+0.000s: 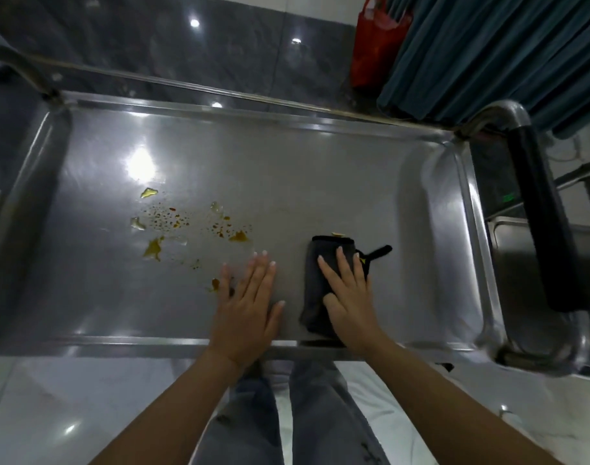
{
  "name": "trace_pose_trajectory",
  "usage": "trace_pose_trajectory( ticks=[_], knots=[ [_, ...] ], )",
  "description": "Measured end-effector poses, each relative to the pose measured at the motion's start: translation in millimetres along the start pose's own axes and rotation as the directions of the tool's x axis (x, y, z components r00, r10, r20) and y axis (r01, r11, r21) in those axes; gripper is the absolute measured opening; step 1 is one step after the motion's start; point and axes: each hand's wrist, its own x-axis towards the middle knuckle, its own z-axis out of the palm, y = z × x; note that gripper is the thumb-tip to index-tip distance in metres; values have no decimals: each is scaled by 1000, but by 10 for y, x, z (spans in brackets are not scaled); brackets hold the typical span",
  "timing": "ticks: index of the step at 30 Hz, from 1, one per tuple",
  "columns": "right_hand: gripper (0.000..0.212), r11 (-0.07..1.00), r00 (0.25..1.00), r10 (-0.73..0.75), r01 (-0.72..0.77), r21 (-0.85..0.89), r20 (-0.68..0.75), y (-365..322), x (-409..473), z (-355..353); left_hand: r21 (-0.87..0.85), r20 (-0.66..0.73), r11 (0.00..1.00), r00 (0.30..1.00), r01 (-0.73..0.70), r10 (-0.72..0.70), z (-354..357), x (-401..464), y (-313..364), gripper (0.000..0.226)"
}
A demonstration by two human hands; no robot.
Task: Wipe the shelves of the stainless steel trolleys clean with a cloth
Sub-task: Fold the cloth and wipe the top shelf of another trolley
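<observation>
Spills (173, 226), amber drops and small puddles, dot the left half of the shelf (303, 169), not yet wiped. Cloth (324, 283), dark and folded, lies right of centre near the front rim, under the right hand (349, 297), whose straight, slightly spread fingers press it flat, likely ready to push it across. Left hand (250, 307) rests palm-down on bare steel just beside it, fingers loosely together, probably to brace the trolley.
</observation>
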Motion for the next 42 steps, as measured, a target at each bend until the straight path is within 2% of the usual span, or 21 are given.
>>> trace_pose_trajectory(
  ticks=[4, 7, 11, 13, 16, 23, 26, 31, 34, 36, 42],
  knots=[
    [59, 974, 998, -35, 21, -226, -58, 34, -170, 50, 59, 28, 989, 990, 133, -135, -137, -192, -539, 68],
    [59, 978, 988, 34, -64, -197, -152, -145, -185, 221, 84, 41, 975, 977, 206, -210, -205, -293, -829, 74],
    [61, 951, 939, 255, -287, -114, -230, -461, -92, 491, 45, 36, 951, 950, 307, -309, -193, -323, -891, 79],
    [63, 948, 934, 262, -296, -117, -242, -532, 1, 514, 16, 42, 942, 941, 335, -335, -185, -311, -889, 79],
    [74, 965, 962, 164, -203, -165, -218, -517, 250, 409, 18, 41, 944, 943, 330, -330, -161, -295, -897, 77],
    [74, 965, 986, -60, 18, -263, -156, -483, 1252, 44, 13, 28, 938, 938, 346, -346, -106, -258, -872, 72],
    [73, 923, 978, -201, 171, -344, -54, -508, 1751, -185, -3, 35, 928, 927, 373, -373, -107, -243, -861, 73],
    [74, 831, 915, -377, 402, -386, 142, -668, 2562, -516, -19, 12, 915, 915, 403, -402, -96, -224, -863, 74],
    [82, 802, 890, -418, 455, -388, 180, -776, 2834, -584, -18, -9, 915, 915, 404, -404, -87, -215, -869, 74],
    [77, 804, 893, -411, 451, -388, 185, -809, 2896, -589, -21, -17, 916, 916, 400, -401, -93, -201, -875, 74],
    [73, 803, 858, -476, 513, -305, 191, -719, 2453, -512, -24, 15, 950, 951, 310, -310, -102, -182, -867, 70]
  ],
)
